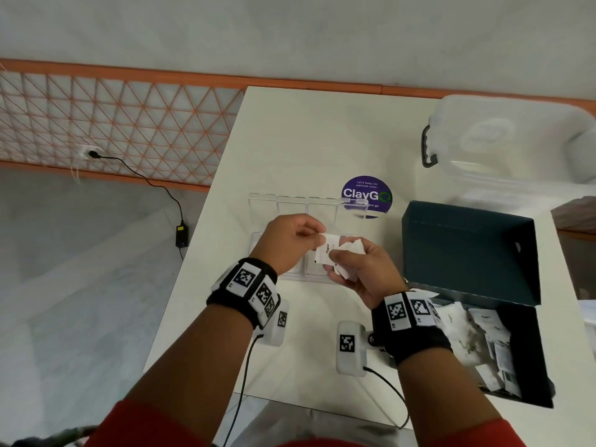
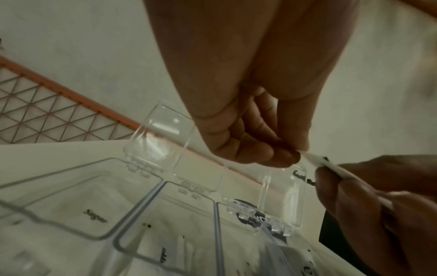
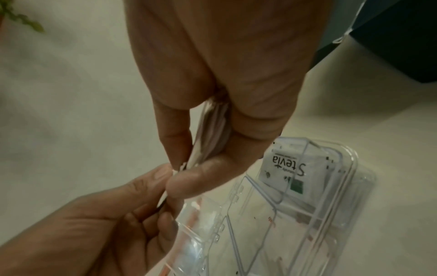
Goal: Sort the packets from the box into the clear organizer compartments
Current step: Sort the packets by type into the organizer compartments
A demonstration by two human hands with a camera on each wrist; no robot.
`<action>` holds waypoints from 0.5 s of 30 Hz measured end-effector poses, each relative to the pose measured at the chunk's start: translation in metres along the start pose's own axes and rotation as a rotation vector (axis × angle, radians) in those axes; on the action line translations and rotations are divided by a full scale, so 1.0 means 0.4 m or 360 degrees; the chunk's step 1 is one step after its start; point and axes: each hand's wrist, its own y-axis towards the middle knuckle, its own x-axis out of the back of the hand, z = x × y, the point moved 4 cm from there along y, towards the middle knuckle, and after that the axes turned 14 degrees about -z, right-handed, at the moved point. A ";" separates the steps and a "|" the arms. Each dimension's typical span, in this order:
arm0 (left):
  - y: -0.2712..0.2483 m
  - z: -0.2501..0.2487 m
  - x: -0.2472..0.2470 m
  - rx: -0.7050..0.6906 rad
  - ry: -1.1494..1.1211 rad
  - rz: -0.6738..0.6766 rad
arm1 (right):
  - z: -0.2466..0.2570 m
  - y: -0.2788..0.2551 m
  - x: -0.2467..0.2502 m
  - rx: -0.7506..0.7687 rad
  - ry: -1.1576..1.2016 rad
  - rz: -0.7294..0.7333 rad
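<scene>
Over the clear organizer (image 1: 292,272), whose lids (image 1: 290,203) stand open, my left hand (image 1: 317,237) pinches the top edge of a white pepper packet (image 1: 326,253). My right hand (image 1: 335,264) grips a small stack of packets (image 1: 350,248) with that pepper packet at its front. In the left wrist view the packet's edge (image 2: 315,161) sits between my left fingertips (image 2: 283,156). The right wrist view shows the stack (image 3: 212,130) clamped between thumb and fingers. A sugar packet (image 2: 95,216) and a stevia packet (image 3: 288,168) lie in separate compartments.
The dark teal box (image 1: 529,356) stands open at the right with several white packets (image 1: 477,343) inside, its lid (image 1: 471,250) raised. A frosted plastic tub (image 1: 516,140) sits at the back right. A purple sticker (image 1: 367,193) lies behind the organizer. The table's left edge (image 1: 206,221) is close.
</scene>
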 end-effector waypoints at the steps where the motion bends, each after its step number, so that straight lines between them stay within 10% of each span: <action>1: -0.001 0.002 0.003 -0.0001 -0.0001 0.0013 | 0.000 -0.001 -0.003 0.0011 -0.0025 -0.0011; 15: 0.029 0.063 0.092 0.0012 0.0144 -0.0323 | -0.001 -0.009 -0.030 -0.0072 0.0045 0.0073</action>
